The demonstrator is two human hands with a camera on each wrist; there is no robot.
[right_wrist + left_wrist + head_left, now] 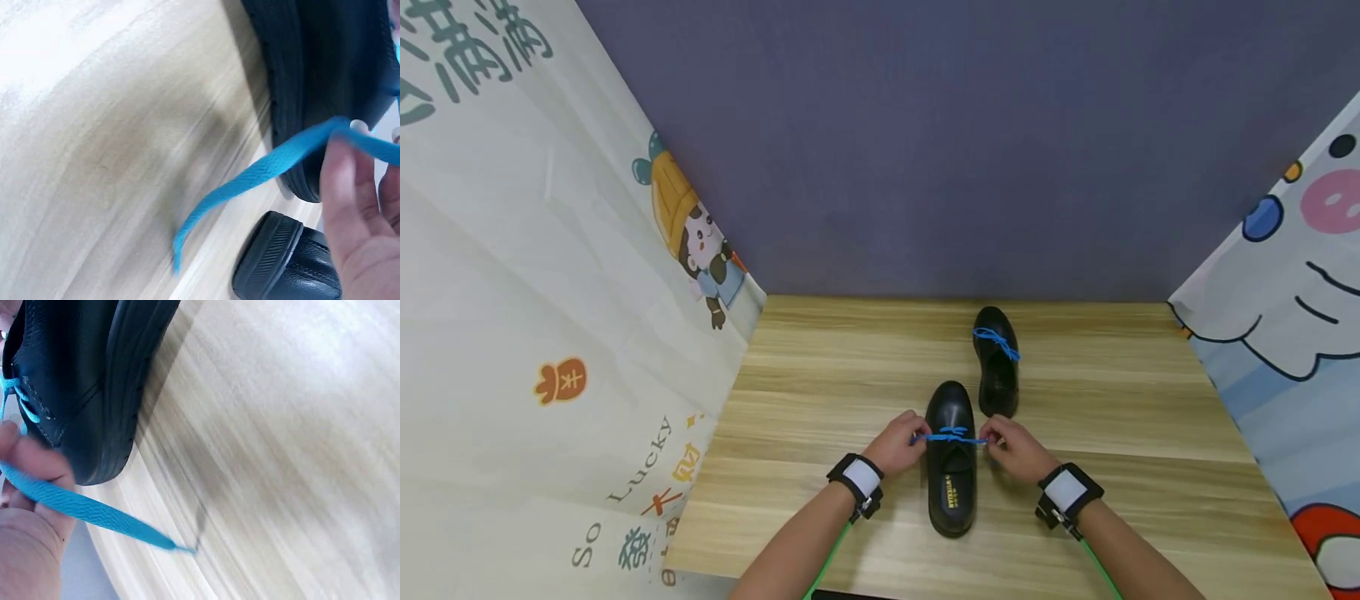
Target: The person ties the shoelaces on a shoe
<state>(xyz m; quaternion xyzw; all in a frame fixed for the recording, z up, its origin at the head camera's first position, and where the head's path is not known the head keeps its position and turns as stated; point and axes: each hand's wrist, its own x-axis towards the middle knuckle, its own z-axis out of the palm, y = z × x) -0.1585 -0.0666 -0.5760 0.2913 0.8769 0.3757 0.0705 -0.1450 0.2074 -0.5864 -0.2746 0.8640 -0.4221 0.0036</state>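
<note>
Head view: where is the nearer shoe (951, 459) lying?

Between the grips, its long axis crossing the stretched blue lace (953, 437).

And the grips?

Left hand (898, 446) and right hand (1018, 449) are pinching opposite lace tails, the left sitting closer.

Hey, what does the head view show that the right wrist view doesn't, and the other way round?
Only the head view shows the printed sheets at the sides, the dark backdrop, the gold lettering inside the near shoe, and the laces on the far shoe.

Only the right wrist view shows the loose tail of the blue lace trailing past the right hand, and the far shoe's ridged heel edge.

Both show the wooden surface, parts of both black shoes, and the right hand's fingers at the blue lace.
</note>
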